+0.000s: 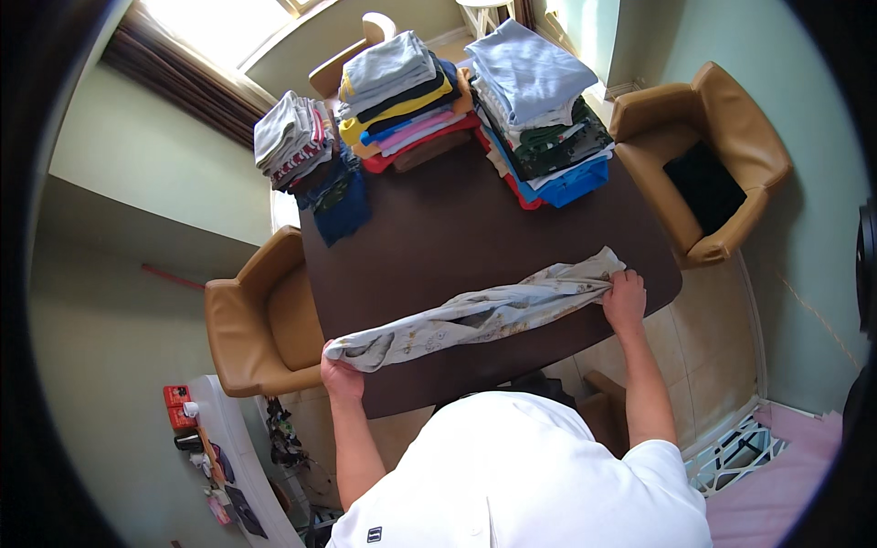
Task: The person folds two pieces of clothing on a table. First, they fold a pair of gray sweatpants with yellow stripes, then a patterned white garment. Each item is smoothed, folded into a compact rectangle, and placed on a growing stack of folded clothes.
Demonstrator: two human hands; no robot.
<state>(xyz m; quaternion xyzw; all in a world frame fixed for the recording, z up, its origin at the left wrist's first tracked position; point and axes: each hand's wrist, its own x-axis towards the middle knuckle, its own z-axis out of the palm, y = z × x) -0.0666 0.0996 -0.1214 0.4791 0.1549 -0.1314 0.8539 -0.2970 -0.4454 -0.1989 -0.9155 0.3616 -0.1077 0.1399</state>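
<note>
A pale patterned cloth garment point(475, 315) stretches in a long, bunched strip across the near part of the dark brown table point(429, 233). My left hand point(342, 373) grips its left end close to the table's left edge. At the other end, my right hand point(625, 300) has its fingers closed on the cloth, with a loose tip sticking up beyond them. Folds run lengthwise between the two hands, so I cannot tell what kind of garment it is.
Stacks of folded clothes stand along the far side: a small left stack point(290, 137), a middle stack point(402, 100) and a tall right stack point(539, 110). Tan armchairs flank the table, one left point(260, 315) and one right point(699, 164) with a black cushion point(703, 187).
</note>
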